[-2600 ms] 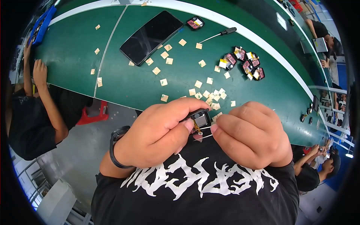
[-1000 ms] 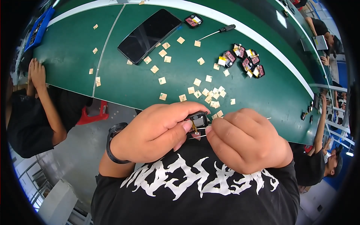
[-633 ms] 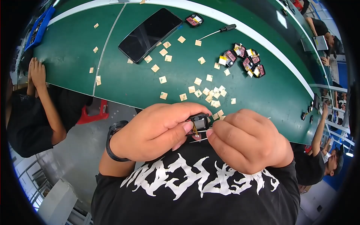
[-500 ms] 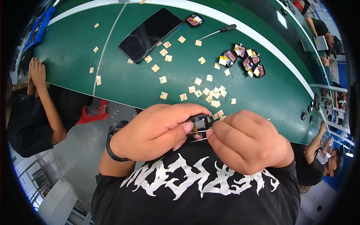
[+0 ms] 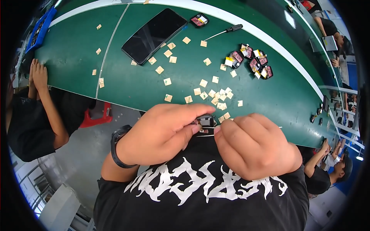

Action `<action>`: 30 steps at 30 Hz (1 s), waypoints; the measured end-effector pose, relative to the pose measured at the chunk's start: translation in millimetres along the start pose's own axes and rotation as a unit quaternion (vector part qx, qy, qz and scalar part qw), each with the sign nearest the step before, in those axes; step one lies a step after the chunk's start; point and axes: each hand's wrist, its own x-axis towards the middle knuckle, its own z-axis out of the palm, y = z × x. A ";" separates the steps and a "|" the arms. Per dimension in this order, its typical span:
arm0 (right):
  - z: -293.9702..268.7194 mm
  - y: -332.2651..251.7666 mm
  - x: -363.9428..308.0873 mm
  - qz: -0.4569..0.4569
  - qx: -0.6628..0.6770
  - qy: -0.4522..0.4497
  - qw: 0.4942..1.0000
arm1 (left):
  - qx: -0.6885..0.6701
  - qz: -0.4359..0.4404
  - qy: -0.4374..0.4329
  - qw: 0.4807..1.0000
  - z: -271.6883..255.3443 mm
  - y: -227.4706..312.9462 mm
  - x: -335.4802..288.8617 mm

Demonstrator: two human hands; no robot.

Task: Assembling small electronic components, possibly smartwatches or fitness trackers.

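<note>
Near the table's front edge my left hand (image 5: 165,131) is closed round a small black device casing (image 5: 205,121) with a grey square part in it. A bit of its reddish circuit board shows beside the thumb. My right hand (image 5: 252,144) pinches metal tweezers (image 5: 206,135); their two thin tips point left, just below the casing, and the other end sticks out past the knuckles. Whether the tips touch anything inside the casing I cannot tell. Just beyond both hands lies a cluster of small pale adhesive squares (image 5: 222,96).
A black smartphone (image 5: 154,35), a screwdriver (image 5: 225,32) and a lone open casing (image 5: 199,20) lie farther back. Several open casings with batteries (image 5: 254,63) are grouped at right. A blue tray (image 5: 41,29) sits far left. Co-workers sit on both sides, one person's hands (image 5: 38,75) at left.
The casing has tilted in my left hand, so less of its circuit board shows. The tweezers' tips have spread slightly apart. At right, a co-worker has shifted.
</note>
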 end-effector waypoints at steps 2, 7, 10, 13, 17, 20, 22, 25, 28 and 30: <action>-1.3 -1.4 0.5 0.010 0.009 -0.003 1.000 | -0.015 -0.019 -0.009 1.000 -1.5 1.0 0.3; -4.3 -7.5 1.5 0.029 -0.004 -0.013 0.999 | -0.043 -0.048 -0.029 0.997 -3.4 0.6 3.9; -10.3 -8.1 0.2 0.073 -0.078 -0.003 0.994 | -0.057 -0.090 -0.001 0.994 -3.8 -6.1 2.6; -17.7 -1.3 -0.5 0.137 -0.049 0.036 0.989 | -0.192 -0.183 0.011 0.964 -8.8 -9.9 -2.1; -8.9 2.2 -9.8 0.335 0.138 0.111 0.926 | -0.271 -0.196 0.015 0.942 -11.7 -7.9 -5.4; -0.2 5.0 -18.9 0.428 0.243 0.107 0.864 | -0.302 -0.164 0.020 0.939 -11.6 -8.2 -9.8; 9.0 3.0 -21.3 0.406 0.258 0.117 0.869 | -0.288 -0.164 -0.005 0.943 -12.5 -6.5 -9.0; 17.3 1.8 -23.6 0.340 0.292 0.119 0.886 | -0.252 -0.158 0.000 0.955 -12.1 -5.3 -8.0; 24.9 2.2 -23.0 0.278 0.290 0.117 0.908 | -0.233 -0.147 0.007 0.961 -10.7 -6.4 -9.9; 27.5 0.9 -25.0 0.276 0.291 0.105 0.910 | -0.205 -0.141 0.005 0.969 -9.8 -6.5 -9.3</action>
